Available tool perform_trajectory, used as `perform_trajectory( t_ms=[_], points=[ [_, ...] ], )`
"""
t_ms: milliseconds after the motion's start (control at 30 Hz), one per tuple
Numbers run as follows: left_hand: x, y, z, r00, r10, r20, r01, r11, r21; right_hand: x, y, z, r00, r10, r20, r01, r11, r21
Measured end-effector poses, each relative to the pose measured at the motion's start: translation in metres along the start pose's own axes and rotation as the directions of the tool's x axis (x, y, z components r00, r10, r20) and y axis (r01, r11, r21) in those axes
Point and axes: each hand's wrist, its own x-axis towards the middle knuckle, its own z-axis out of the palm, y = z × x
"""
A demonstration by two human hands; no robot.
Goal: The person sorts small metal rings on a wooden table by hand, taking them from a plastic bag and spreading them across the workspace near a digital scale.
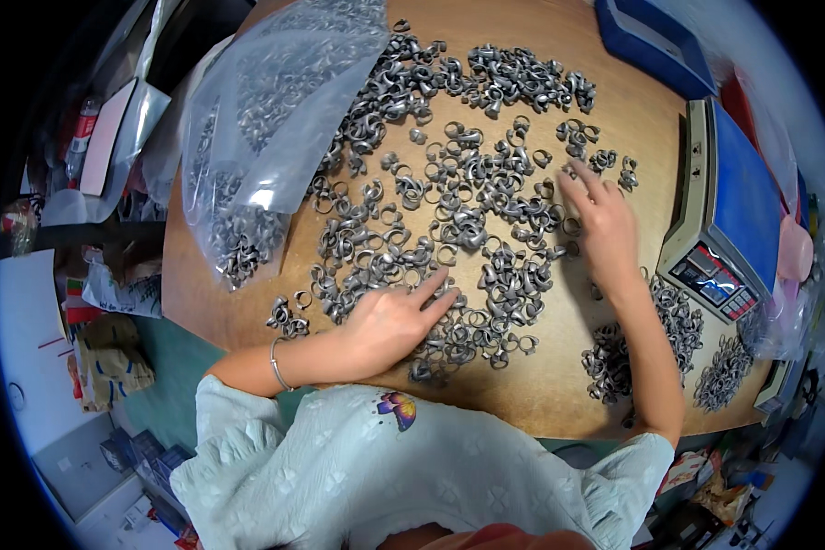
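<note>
Many loose grey metal rings (472,225) lie spread over a brown tabletop. My left hand (390,325) rests low on the near part of the spread, index and middle fingers stretched out and apart. Rings touch or sit just beside those fingertips, and none shows in the grasp. At the right border of the spread is my right hand (603,229), its fingers reaching forward and apart over a few rings. What lies right under its fingertips is partly hidden.
A large clear plastic bag (284,119) of rings covers the far left. At right stands a weighing scale (729,215) with a blue top, with a blue tray (655,41) beyond it. More ring piles (674,330) lie by my right forearm.
</note>
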Motion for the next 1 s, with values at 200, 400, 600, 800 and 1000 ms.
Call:
perform_trajectory(
  t_ms=[200, 400, 600, 800, 1000],
  points=[
    [0.014, -0.007, -0.008, 0.983, -0.095, -0.158, 0.067, 0.983, -0.174, 0.023, -0.057, 0.008, 0.949, -0.313, 0.029, 0.309, 0.946, 0.097],
    [0.008, -0.016, -0.006, 0.998, -0.059, -0.003, 0.059, 0.998, -0.009, 0.021, -0.001, 0.010, 0.999, -0.036, 0.005, 0.036, 0.997, -0.070],
    [-0.006, -0.018, -0.005, 0.994, -0.016, -0.106, 0.011, 0.999, -0.049, 0.040, -0.065, 0.011, 0.960, -0.271, -0.072, 0.281, 0.935, 0.218],
    [-0.020, -0.019, 0.001, 0.994, -0.060, -0.092, 0.053, 0.995, -0.080, 0.046, -0.033, 0.030, 0.986, -0.159, 0.042, 0.151, 0.977, 0.149],
    [-0.024, -0.013, 0.005, 0.979, -0.100, -0.179, 0.073, 0.986, -0.149, 0.018, -0.059, 0.005, 0.992, -0.073, -0.100, 0.083, 0.992, 0.099]
  ],
)
